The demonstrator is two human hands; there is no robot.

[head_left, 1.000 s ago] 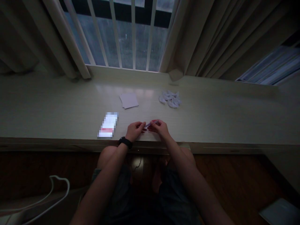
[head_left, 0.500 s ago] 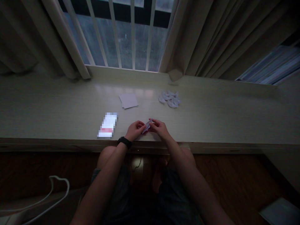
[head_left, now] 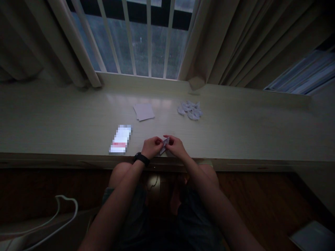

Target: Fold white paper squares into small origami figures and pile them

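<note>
2 hands, left hand (head_left: pixel 151 147) and right hand (head_left: pixel 176 145), pinching 1 folded paper (head_left: pixel 164 145) over pale desk (head_left: pixel 235 129)

The counter (head_left: pixel 248 129) has a pale, finely streaked surface with a soft sheen that catches light near the window. The stacked sheets (head_left: pixel 144 112) look like smooth, matt paper; the cluster of folded pieces (head_left: pixel 190 110) looks papery too, creased and matt, as does the small folded piece (head_left: pixel 164 145) between the fingers. The curtains (head_left: pixel 235 42) are heavy-looking matt cloth in deep folds. The floor (head_left: pixel 251 202) is dark reddish-brown wood, glossy where it reflects light. The wristband (head_left: pixel 141 159) is black and smooth-looking.
</note>
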